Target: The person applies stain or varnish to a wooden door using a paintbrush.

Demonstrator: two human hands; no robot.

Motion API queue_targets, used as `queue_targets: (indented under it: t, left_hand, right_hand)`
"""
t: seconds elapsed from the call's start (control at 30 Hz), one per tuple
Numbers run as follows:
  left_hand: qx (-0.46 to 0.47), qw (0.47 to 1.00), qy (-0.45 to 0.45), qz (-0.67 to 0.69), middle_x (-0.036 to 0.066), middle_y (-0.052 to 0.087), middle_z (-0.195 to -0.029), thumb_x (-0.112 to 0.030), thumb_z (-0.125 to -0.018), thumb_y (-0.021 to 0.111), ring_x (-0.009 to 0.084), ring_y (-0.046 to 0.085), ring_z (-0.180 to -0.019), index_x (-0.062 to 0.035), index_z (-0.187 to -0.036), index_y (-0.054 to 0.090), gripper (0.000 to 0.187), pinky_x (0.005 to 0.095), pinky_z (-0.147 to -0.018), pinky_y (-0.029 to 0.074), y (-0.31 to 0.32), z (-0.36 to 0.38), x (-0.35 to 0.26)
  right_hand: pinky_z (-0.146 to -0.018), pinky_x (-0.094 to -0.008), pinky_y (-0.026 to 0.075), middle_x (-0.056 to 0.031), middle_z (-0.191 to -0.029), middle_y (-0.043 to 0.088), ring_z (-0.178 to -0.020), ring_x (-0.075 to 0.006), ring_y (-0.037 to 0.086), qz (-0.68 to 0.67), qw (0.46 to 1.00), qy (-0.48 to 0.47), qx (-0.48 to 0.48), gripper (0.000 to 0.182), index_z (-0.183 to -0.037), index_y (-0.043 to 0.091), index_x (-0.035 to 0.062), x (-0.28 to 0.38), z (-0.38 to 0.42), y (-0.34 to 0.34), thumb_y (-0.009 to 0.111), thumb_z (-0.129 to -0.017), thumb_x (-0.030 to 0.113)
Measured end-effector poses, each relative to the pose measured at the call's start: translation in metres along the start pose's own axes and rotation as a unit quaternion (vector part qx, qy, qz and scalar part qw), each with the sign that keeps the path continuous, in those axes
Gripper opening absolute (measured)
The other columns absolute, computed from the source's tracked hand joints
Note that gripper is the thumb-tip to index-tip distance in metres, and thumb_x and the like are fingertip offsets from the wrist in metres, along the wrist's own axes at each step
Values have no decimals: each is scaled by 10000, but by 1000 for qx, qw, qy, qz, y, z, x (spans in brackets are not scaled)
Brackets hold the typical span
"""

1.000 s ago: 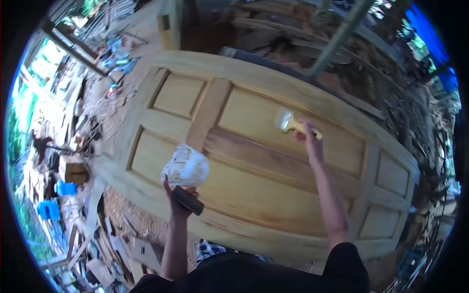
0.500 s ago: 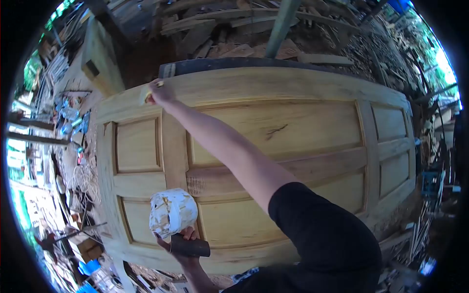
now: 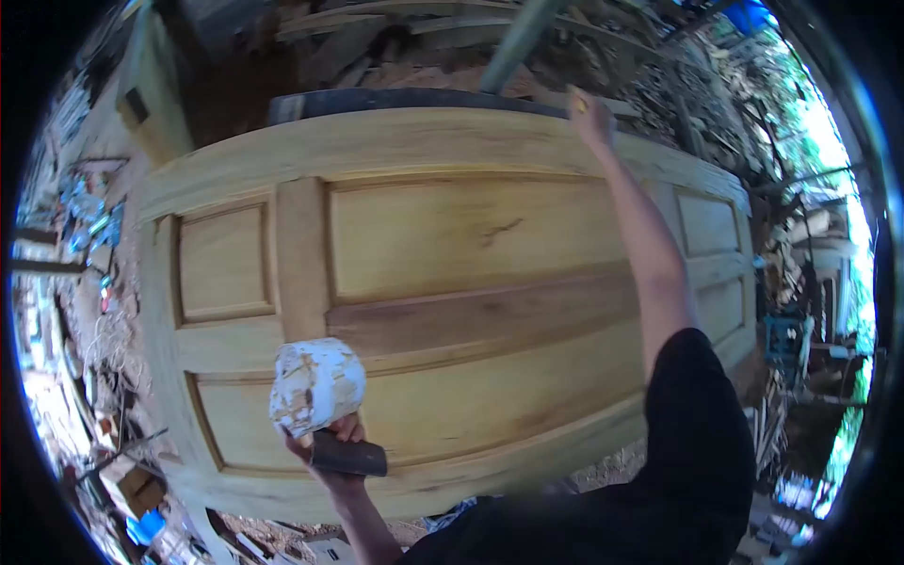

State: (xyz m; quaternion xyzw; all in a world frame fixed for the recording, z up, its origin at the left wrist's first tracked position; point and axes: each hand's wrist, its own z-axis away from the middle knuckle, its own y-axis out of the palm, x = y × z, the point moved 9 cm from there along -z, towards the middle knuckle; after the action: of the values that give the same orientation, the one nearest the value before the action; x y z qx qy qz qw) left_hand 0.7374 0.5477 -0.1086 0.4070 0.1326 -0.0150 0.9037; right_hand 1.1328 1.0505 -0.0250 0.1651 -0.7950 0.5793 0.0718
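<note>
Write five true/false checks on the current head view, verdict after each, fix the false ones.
1. The left hand holds a white container over the door. True.
2. The door stands upright on one edge. False: it lies flat.
3. A dark bar-like piece is also at the left hand. True.
4. The right hand is at the door's near edge, close to the body. False: the arm is stretched out and the hand is at the far edge.
5. The sleeve on the right arm is black. True.
</note>
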Motion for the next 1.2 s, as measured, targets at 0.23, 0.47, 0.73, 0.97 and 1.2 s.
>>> queue_targets:
  t: [0.23,0.47,0.73,0.97,1.2]
  left_hand:
    - [47,997,-43,-38,32,417,-694,-663,-742,512,129,415,-577,-47,-936,445,649,266,-525,379,22,10,14]
    - [59,997,-25,-45,22,412,-681,-686,-731,507,115,404,-570,-5,-1123,431,790,239,-494,362,15,14,9]
    - [13,998,-11,-53,16,443,-632,-689,-757,451,122,414,-545,-43,-1049,492,711,247,-502,369,6,14,8]
    - [-3,999,10,-30,24,473,-648,-636,-792,451,135,397,-534,-148,-1181,473,625,259,-482,337,6,34,11]
    - [4,1000,8,-7,29,496,-654,-624,-793,465,148,465,-557,-112,-1062,515,581,273,-502,398,-11,42,11]
  right_hand:
    - [-625,-285,518,-48,-831,628,-714,-147,625,-593,760,93,249,304,-994,603,53,193,92,109,562,-860,322]
    - [-706,-296,534,-70,-903,642,-786,-173,639,-465,845,192,182,324,-1067,580,69,1,57,82,556,-871,326]
    - [-637,-226,499,-23,-852,615,-768,-85,598,-426,886,19,181,184,-1036,575,96,148,67,42,547,-888,202]
    - [-669,-231,514,-24,-849,628,-748,-83,598,-552,773,-1,312,229,-1079,585,93,186,125,137,544,-889,215]
    - [-560,-284,494,-62,-822,634,-664,-110,616,100,945,-303,-71,200,-991,615,74,67,60,5,544,-881,225]
